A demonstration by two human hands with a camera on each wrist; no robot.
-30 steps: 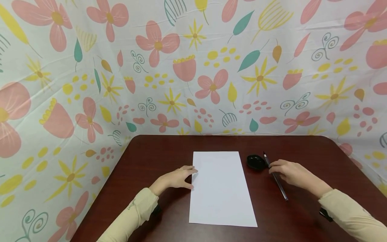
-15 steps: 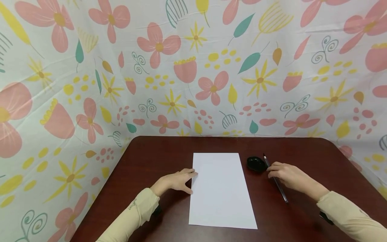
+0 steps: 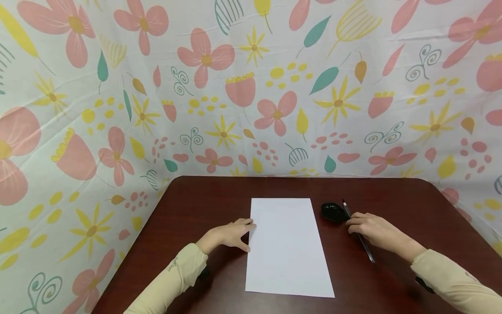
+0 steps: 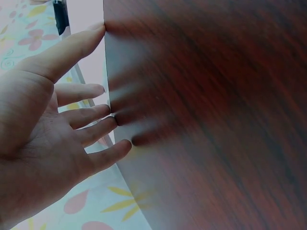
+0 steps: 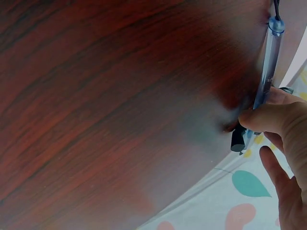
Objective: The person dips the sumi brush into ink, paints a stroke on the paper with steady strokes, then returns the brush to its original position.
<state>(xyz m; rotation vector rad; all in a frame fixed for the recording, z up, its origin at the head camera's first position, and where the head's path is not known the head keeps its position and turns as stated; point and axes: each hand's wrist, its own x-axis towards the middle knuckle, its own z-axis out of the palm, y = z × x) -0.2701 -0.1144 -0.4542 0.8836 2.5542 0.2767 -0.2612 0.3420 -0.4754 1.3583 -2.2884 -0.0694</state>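
My right hand [image 3: 372, 227] pinches a slim brush [image 3: 367, 250] with a dark shaft, a pale ring near its dark tip and a clear end. The right wrist view shows the thumb pressed against the brush [image 5: 269, 62], whose end carries a black loop. Just left of the brush tip sits a small rounded black dish [image 3: 331, 212]. My left hand [image 3: 229, 234] is spread, its fingertips at the left edge of a blank white sheet of paper [image 3: 288, 248]. Seen from the left wrist, the thumb and fingers lie straight along the edge of that paper [image 4: 86, 12].
A dark red-brown wooden table [image 3: 196, 205] carries everything. Behind it and to the left hangs a white cloth [image 3: 274, 65] printed with flowers and leaves. Dark wrist bands show below both pale sleeves [image 3: 172, 279].
My right hand has shifted slightly left and toward the near side on the brush. The left hand and the paper stay nearly where they were.
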